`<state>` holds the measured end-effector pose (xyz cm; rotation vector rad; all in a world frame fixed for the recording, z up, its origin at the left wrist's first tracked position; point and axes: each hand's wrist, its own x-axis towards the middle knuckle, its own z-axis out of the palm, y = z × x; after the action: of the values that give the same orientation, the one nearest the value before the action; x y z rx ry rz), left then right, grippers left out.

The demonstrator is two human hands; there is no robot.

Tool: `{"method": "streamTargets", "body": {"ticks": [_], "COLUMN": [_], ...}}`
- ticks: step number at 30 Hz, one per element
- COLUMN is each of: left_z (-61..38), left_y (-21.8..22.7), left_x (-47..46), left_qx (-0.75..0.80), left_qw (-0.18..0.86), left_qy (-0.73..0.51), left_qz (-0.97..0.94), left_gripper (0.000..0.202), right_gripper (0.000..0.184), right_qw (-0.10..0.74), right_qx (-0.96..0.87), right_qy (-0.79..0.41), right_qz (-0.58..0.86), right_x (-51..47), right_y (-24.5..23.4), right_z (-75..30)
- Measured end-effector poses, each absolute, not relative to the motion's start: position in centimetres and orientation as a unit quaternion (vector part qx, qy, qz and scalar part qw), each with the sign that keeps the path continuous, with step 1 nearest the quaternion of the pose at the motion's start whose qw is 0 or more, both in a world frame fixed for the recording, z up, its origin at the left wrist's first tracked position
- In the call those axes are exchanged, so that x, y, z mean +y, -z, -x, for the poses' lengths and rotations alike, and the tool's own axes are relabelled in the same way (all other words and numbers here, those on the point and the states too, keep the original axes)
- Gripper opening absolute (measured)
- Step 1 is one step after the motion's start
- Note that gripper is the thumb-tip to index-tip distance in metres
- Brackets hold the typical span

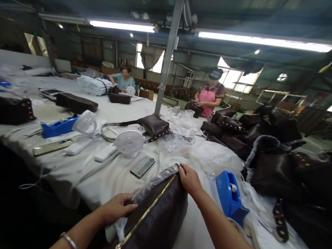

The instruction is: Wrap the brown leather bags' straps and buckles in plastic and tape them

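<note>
Two hands hold a dark brown leather bag with a gold zip (152,225), lower middle of the frame, on the white-covered counter (196,243). Left hand (118,208) pinches clear plastic film (151,186) at its near end; right hand (188,179) curls closed over the far corner. Seemingly a wrapping step; shifting the film calls for steady grips.

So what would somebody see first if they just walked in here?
Probably the dark brown bag with a gold zip at the bottom middle, gripped at its ends by the left hand and the right hand. Next comes the big heap of dark bags on the right side of the white table, with a blue tape dispenser just in front. A small white fan stands mid-table.
</note>
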<state>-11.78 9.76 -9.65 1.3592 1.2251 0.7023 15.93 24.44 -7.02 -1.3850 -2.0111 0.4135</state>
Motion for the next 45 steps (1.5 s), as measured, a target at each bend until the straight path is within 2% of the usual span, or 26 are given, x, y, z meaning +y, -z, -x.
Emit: {"method": "streamTargets", "body": {"ticks": [3, 7, 10, 12, 16, 18, 21, 25, 27, 28, 31, 33, 35, 39, 43, 45], "left_z": [12.3, 12.0, 11.2, 11.1, 12.5, 13.3, 13.8, 12.8, 11.6, 10.9, 7.9, 5.7, 4.0, 3.9, 6.2, 6.6], "left_y": [6.9, 1.5, -1.8, -2.8, -1.8, -0.8, -0.5, -3.4, -5.5, -6.5, -9.2, -10.4, -11.1, -10.2, -6.2, -4.2], "left_x": [9.9, 11.8, 13.0, 13.0, 11.5, 10.8, 10.4, 11.6, 12.5, 12.9, 13.7, 13.8, 13.9, 13.9, 13.7, 12.9], "left_qx": [0.507, 0.470, 0.435, 0.402, 0.351, 0.344, 0.360, 0.382, 0.382, 0.382, 0.380, 0.371, 0.353, 0.322, 0.364, 0.368], "left_qw": [0.548, 0.540, 0.541, 0.553, 0.599, 0.607, 0.591, 0.553, 0.529, 0.515, 0.481, 0.476, 0.477, 0.455, 0.558, 0.584], "left_qy": [-0.324, -0.355, -0.362, -0.357, -0.309, -0.285, -0.290, -0.342, -0.374, -0.391, -0.436, -0.446, -0.442, -0.435, -0.292, -0.240], "left_qz": [-0.581, -0.602, -0.622, -0.636, -0.651, -0.657, -0.661, -0.657, -0.659, -0.660, -0.659, -0.661, -0.673, -0.707, -0.686, -0.683], "left_gripper": [0.036, 0.033, 0.038, 0.044, 0.063, 0.060, 0.046, 0.041, 0.039, 0.037, 0.029, 0.026, 0.028, 0.031, 0.050, 0.050], "right_gripper": [0.049, 0.070, 0.060, 0.050, 0.047, 0.043, 0.042, 0.061, 0.060, 0.053, 0.040, 0.033, 0.031, 0.035, 0.033, 0.033], "right_qw": [0.343, 0.295, 0.297, 0.354, 0.468, 0.506, 0.531, 0.555, 0.565, 0.555, 0.448, 0.392, 0.396, 0.491, 0.569, 0.587], "right_qx": [-0.788, -0.906, -0.926, -0.897, -0.793, -0.741, -0.692, -0.678, -0.682, -0.694, -0.731, -0.723, -0.682, -0.586, -0.522, -0.493], "right_qy": [-0.105, -0.037, -0.011, -0.011, -0.020, -0.020, -0.003, 0.074, 0.019, -0.055, -0.326, -0.420, -0.454, -0.471, -0.475, -0.478], "right_qz": [0.501, 0.300, 0.233, 0.264, 0.389, 0.441, 0.489, 0.476, 0.463, 0.455, 0.399, 0.384, 0.415, 0.441, 0.422, 0.429], "right_x": [22.2, 18.0, 16.3, 16.5, 19.3, 20.8, 21.7, 18.7, 16.0, 14.7, 11.6, 10.7, 10.6, 12.0, 14.4, 15.7], "right_y": [4.4, -0.5, -2.4, -2.6, -2.7, -3.2, -4.4, -5.4, -5.0, -4.6, -2.7, -1.8, -1.5, -2.8, -3.3, -2.6], "right_z": [-14.9, -11.8, -9.6, -9.4, -12.0, -13.9, -15.8, -15.4, -14.2, -13.4, -10.9, -9.5, -8.8, -10.4, -14.3, -15.8]}}
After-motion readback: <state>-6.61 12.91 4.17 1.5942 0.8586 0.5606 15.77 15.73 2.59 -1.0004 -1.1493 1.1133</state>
